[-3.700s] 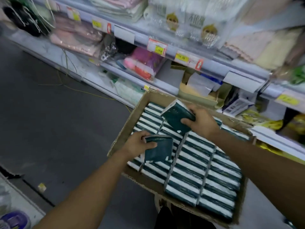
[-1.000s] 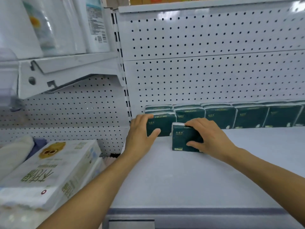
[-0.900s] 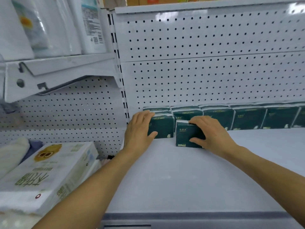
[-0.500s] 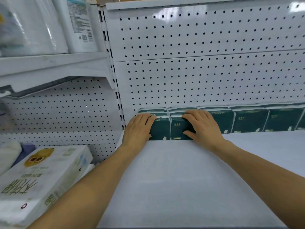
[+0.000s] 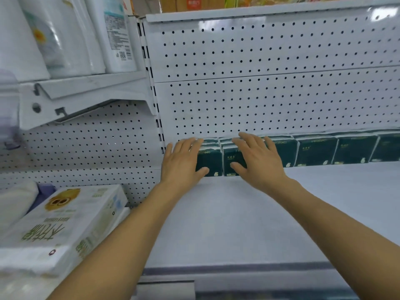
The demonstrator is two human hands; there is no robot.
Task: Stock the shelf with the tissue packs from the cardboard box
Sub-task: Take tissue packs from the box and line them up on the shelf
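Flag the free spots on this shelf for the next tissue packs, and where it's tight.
Free: the bare shelf in front of the back row of dark green tissue packs, from the two front packs rightward to the frame edge and forward to the shelf lip. Crowded: the back-left corner, where the left hand and right hand rest on those packs.

Beside the white perforated metal back panel (image 5: pixel 270 100), the row of dark green tissue packs (image 5: pixel 316 150) runs off the right edge; their print is too small to read; both hands cover the leftmost packs' fronts
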